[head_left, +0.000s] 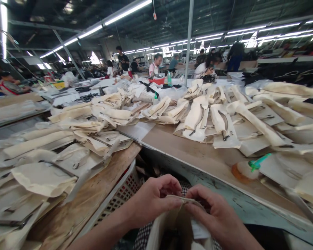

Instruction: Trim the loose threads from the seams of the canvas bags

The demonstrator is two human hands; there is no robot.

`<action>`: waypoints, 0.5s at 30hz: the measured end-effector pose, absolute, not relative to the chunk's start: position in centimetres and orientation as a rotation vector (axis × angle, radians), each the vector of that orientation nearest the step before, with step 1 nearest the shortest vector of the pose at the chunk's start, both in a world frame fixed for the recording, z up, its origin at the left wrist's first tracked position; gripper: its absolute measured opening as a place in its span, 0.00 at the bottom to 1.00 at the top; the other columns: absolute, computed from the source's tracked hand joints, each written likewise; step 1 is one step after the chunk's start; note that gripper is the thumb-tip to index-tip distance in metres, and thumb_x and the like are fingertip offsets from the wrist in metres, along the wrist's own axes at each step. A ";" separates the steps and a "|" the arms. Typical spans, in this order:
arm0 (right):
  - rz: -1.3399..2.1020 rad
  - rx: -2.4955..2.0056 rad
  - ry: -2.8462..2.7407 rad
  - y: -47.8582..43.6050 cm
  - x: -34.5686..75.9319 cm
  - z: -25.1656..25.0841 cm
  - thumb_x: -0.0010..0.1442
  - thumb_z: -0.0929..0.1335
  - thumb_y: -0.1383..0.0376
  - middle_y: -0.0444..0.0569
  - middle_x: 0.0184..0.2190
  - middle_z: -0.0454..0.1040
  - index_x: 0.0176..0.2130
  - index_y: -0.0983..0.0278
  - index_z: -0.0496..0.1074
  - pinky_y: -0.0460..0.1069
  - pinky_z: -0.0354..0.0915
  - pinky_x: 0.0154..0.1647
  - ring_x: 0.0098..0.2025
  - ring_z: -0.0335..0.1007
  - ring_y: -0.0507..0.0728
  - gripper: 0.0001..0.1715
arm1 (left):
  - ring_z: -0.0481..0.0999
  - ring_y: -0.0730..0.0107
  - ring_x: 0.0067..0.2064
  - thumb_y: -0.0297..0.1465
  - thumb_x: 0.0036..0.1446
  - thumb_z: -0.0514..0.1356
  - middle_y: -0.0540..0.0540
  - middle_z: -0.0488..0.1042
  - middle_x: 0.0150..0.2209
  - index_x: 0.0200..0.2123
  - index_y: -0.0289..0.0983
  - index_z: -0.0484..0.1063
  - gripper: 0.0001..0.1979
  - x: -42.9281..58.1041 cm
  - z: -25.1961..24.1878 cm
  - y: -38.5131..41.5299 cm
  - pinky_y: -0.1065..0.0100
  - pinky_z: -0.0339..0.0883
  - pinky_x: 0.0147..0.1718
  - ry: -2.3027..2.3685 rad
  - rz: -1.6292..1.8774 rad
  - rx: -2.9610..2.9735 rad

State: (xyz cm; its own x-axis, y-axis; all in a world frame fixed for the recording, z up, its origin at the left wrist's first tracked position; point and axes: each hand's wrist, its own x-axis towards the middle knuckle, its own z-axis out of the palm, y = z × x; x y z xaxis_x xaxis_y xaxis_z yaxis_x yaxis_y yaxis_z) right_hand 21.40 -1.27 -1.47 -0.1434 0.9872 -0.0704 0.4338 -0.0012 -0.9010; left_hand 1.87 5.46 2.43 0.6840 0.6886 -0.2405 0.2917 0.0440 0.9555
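Low in the middle of the head view, a cream fabric bag (159, 232) stands with its mouth toward me, its inside dark and a white label (199, 230) showing within. My left hand (156, 194) pinches the bag's top edge between thumb and curled fingers. Close beside it, my right hand (211, 208) grips the same edge, thumb below and fingers over it. The two hands are a short way apart on the rim. The lower part of the bag runs out of the frame.
Cream fabric pieces with dark zippers (195, 118) cover the tables on both sides. A bottle with a green nozzle (246, 170) lies on the right table. A white plastic basket (120, 194) stands left of my hands. Several people work farther back, near a metal post (189, 41).
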 end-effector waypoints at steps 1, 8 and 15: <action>1.094 -1.484 -1.653 -1.3 21.3 -1.4 0.61 0.66 0.61 0.42 0.28 0.73 0.34 0.63 0.72 0.45 0.60 0.30 0.29 0.67 0.53 0.09 | 0.70 0.72 0.35 0.29 0.54 0.63 0.51 0.74 0.33 0.40 0.35 0.72 0.09 1.8 2.7 5.3 0.72 0.62 0.35 0.846 0.372 1.610; 1.057 -1.468 -1.594 -1.5 20.8 -1.4 0.60 0.67 0.62 0.42 0.27 0.73 0.33 0.62 0.72 0.45 0.61 0.30 0.30 0.68 0.53 0.06 | 0.73 0.70 0.42 0.20 0.55 0.59 0.50 0.75 0.39 0.33 0.36 0.71 0.06 1.6 3.5 4.7 0.73 0.62 0.43 0.850 0.449 2.026; 1.020 -1.456 -1.609 -1.5 20.8 -1.6 0.60 0.66 0.63 0.43 0.29 0.73 0.33 0.62 0.72 0.45 0.61 0.30 0.30 0.68 0.54 0.06 | 0.73 0.71 0.42 0.22 0.61 0.55 0.48 0.75 0.40 0.35 0.37 0.70 0.06 1.6 2.7 4.6 0.74 0.63 0.43 0.790 0.455 2.331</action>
State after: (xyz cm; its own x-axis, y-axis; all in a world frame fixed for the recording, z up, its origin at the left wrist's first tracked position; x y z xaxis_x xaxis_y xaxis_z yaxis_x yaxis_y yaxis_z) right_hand 20.82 -1.49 -1.64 -0.0962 0.9953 0.0055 0.4196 0.0456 -0.9066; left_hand 1.55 4.57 2.71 0.7608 0.6383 0.1174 0.4215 -0.6235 0.6584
